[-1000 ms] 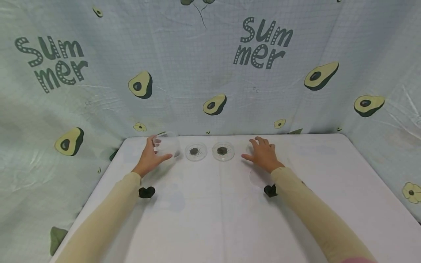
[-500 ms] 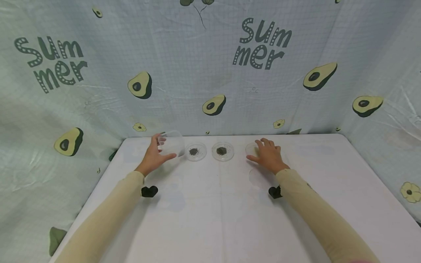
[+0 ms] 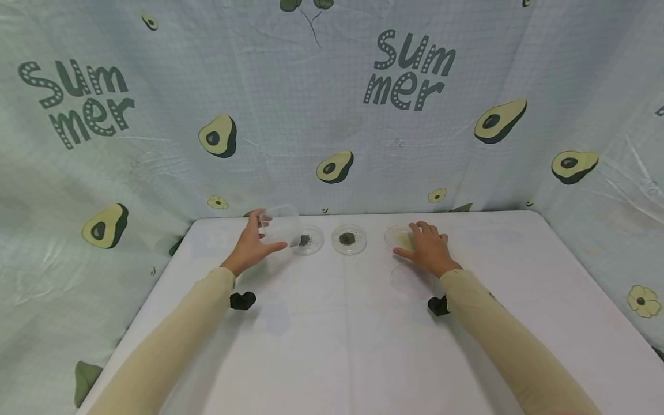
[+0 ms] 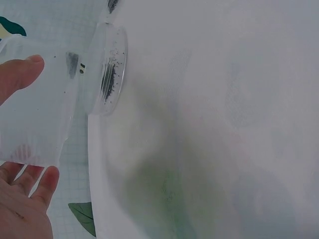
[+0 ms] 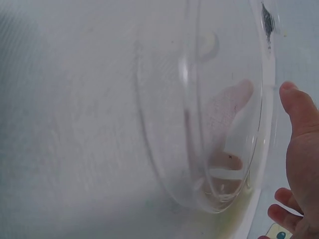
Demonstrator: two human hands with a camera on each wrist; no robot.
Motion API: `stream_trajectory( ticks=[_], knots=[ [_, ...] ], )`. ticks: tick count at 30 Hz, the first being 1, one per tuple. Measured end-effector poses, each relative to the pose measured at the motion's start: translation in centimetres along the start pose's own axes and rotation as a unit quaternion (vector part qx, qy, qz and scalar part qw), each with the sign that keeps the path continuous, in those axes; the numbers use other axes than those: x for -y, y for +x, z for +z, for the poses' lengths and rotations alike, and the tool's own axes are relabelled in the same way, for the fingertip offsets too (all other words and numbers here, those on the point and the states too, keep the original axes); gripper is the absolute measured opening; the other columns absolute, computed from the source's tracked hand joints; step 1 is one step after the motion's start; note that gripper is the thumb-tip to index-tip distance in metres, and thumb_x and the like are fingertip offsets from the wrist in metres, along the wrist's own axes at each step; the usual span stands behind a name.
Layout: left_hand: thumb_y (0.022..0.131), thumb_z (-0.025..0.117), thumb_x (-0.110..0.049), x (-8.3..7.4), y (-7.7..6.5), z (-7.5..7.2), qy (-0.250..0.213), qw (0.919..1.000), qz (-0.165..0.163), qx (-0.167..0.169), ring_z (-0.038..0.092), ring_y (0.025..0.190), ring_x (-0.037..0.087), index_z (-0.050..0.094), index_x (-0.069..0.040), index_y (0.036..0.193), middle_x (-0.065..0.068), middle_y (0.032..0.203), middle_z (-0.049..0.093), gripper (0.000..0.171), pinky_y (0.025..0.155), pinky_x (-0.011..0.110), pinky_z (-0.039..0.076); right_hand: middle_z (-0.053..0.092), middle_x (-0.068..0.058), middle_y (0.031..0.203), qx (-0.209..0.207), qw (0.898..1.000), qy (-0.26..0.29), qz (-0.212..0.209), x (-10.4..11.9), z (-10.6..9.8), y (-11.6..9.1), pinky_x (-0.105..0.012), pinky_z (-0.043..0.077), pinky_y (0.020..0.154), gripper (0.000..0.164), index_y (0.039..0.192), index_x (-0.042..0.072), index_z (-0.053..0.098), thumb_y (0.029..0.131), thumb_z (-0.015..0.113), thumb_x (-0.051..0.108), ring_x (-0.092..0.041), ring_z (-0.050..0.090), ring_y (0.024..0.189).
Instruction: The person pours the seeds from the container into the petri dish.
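Clear container point(image 3: 279, 227) hangs above the white table point(image 3: 311, 346), toward its far left, a dark patch showing at its lower right; 2 pale yellow sleeves, left point(image 3: 171, 337) and right point(image 3: 503, 340), enter from the near side; ahead, 1 clear round dish point(image 3: 402, 279) lies near the right cuff; beyond it the right hand point(image 3: 427, 251) spreads thumb and fingers at the right of a yellowish dish point(image 3: 393, 237), contact impossible to tell; the left hand point(image 3: 251, 248) pinches the clear container between thumb and fingertips, close by the left grain dish point(image 3: 316, 235); right of that sits the middle grain dish point(image 3: 359, 246); farthest is a curtain point(image 3: 290, 86) with avocados and "SUMMER" lettering.
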State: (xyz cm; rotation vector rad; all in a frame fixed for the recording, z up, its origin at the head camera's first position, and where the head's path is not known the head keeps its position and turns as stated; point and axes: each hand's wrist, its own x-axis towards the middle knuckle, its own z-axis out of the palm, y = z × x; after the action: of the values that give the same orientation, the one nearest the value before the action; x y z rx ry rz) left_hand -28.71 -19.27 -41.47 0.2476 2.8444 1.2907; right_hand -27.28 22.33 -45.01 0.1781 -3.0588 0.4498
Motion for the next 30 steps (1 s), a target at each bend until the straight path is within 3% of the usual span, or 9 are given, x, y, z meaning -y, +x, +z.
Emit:
stream_trajectory(
  ticks=[11,20,30],
  knots=[
    [0.080,0.080,-0.025,-0.9,0.6,1.1,0.003,0.9998,0.011,0.014,0.038,0.135,0.035,0.011,-0.013,0.152,0.014,0.148,0.036,0.101,0.110,0.050,0.039,0.035,-0.027,0.147,0.014,1.000,0.011,0.019,-0.5,0.2,-0.1,-0.070,0.028,0.100,0.088,0.142,-0.004,0.038,0.086,0.063,0.057,-0.047,0.033,0.133],
    [0.078,0.082,-0.021,-1.6,0.6,2.0,-0.010,0.9988,0.042,0.026,0.036,0.134,0.033,0.016,-0.011,0.150,0.015,0.147,0.039,0.098,0.110,0.049,0.039,0.037,-0.026,0.145,0.014,1.000,0.016,0.016,-0.6,0.5,-0.2,-0.070,0.029,0.100,0.083,0.138,-0.005,0.043,0.087,0.062,0.057,-0.047,0.034,0.132],
    [0.075,0.084,-0.021,-2.0,0.9,3.2,-0.011,0.9979,0.057,0.029,0.036,0.135,0.031,0.021,-0.014,0.148,0.014,0.145,0.041,0.097,0.110,0.049,0.040,0.041,-0.029,0.141,0.017,1.000,0.017,0.009,-0.6,0.9,-0.2,-0.069,0.030,0.100,0.084,0.142,-0.003,0.038,0.087,0.063,0.056,-0.047,0.037,0.130]
  ],
)
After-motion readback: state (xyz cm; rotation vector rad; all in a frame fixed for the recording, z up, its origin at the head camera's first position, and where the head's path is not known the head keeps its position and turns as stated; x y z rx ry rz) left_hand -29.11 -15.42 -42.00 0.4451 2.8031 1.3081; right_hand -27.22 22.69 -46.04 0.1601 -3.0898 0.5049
